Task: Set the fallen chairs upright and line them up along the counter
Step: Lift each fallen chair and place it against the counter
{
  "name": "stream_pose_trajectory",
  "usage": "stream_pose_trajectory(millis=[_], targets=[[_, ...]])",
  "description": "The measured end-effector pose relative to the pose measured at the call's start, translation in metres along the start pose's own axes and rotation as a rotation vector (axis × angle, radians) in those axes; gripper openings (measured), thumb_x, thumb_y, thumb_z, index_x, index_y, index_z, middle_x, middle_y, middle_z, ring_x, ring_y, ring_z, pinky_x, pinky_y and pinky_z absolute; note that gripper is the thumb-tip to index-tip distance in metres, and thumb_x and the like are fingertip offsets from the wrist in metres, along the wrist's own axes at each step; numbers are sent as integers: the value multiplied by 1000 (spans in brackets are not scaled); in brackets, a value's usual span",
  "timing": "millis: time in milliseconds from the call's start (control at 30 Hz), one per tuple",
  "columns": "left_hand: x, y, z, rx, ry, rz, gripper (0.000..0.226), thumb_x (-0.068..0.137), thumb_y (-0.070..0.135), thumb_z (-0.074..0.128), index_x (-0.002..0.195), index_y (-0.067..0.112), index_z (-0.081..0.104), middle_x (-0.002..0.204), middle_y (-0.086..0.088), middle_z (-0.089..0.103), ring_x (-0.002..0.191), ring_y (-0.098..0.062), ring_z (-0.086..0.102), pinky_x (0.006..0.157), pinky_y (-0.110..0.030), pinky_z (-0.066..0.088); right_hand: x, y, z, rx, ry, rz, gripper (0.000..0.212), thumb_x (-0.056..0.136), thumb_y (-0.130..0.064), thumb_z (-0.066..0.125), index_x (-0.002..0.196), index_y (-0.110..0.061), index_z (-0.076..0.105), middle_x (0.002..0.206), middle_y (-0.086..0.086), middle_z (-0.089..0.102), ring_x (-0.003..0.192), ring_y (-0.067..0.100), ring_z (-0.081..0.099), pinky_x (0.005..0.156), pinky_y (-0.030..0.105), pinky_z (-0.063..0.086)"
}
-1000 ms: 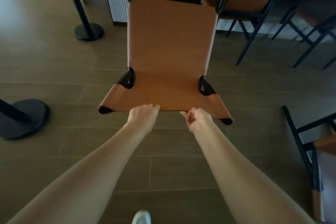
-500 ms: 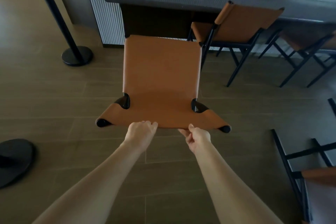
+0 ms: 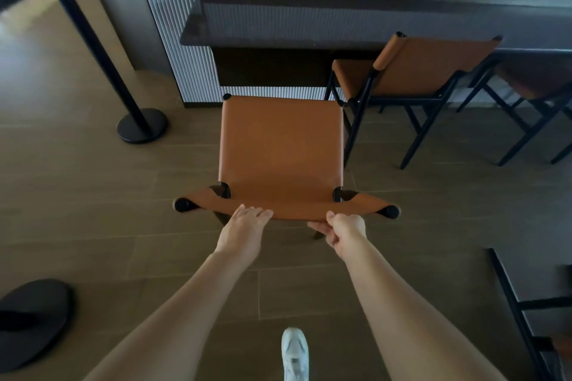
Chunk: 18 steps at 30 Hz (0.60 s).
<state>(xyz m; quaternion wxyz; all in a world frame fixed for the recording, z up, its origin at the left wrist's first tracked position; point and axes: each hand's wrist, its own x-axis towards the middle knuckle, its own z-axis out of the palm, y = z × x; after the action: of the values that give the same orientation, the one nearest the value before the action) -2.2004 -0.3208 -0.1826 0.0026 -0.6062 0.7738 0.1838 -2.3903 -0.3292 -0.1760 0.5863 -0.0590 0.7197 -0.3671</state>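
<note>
A tan leather chair (image 3: 280,151) with a black frame stands upright in front of me, its seat facing the dark counter (image 3: 309,31). My left hand (image 3: 243,230) lies over the top edge of its backrest, fingers curled on it. My right hand (image 3: 343,230) pinches the same edge from below, further right. A second tan chair (image 3: 430,65) stands upright at the counter to the right, and a third (image 3: 538,77) is partly visible beyond it. Another chair (image 3: 526,312) lies fallen at the lower right, only its black frame showing.
A black stanchion post with a round base (image 3: 142,125) stands left of the counter. Another round base (image 3: 31,318) sits at the lower left. The floor is brown plank tile. My white shoe (image 3: 294,353) shows at the bottom.
The held chair has moved forward toward the counter, now beside the upright chair. Both hands keep their hold on the backrest edge.
</note>
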Motion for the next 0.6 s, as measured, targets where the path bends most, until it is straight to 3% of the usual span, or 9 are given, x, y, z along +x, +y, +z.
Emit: stream_pose_trajectory(millis=[100, 267, 400, 600], targets=[[26, 2, -16, -61, 36, -45, 73, 91, -10, 45, 154, 20, 24, 159, -1, 27, 149, -18, 14, 118, -24, 2, 10, -24, 13, -17, -16, -47, 14, 103, -10, 44, 113, -4, 51, 88, 13, 72, 72, 20, 75, 37, 19, 22], [72, 1, -39, -204, 82, -150, 69, 86, -10, 47, 147, 22, 42, 152, 1, 41, 148, -21, 18, 119, -30, 19, 29, -61, 35, -64, -20, -103, 11, 104, -18, 42, 105, -9, 47, 89, 8, 73, 62, 17, 72, 34, 18, 22], [103, 0, -53, -236, 86, -175, 67, 84, -9, 46, 144, 21, 47, 149, 2, 45, 147, -20, 22, 118, -29, 23, 43, -95, 43, -126, -37, -99, 12, 104, -17, 42, 97, -9, 47, 85, 7, 74, 63, 17, 72, 35, 18, 22], [148, -9, -65, -268, 81, -226, 52, 93, 0, 44, 138, 23, 55, 141, 3, 54, 145, -21, 28, 110, -32, 35, 60, -133, 62, -151, -35, -94, 20, 104, -14, 40, 116, -6, 53, 83, 6, 75, 63, 17, 72, 32, 17, 24]])
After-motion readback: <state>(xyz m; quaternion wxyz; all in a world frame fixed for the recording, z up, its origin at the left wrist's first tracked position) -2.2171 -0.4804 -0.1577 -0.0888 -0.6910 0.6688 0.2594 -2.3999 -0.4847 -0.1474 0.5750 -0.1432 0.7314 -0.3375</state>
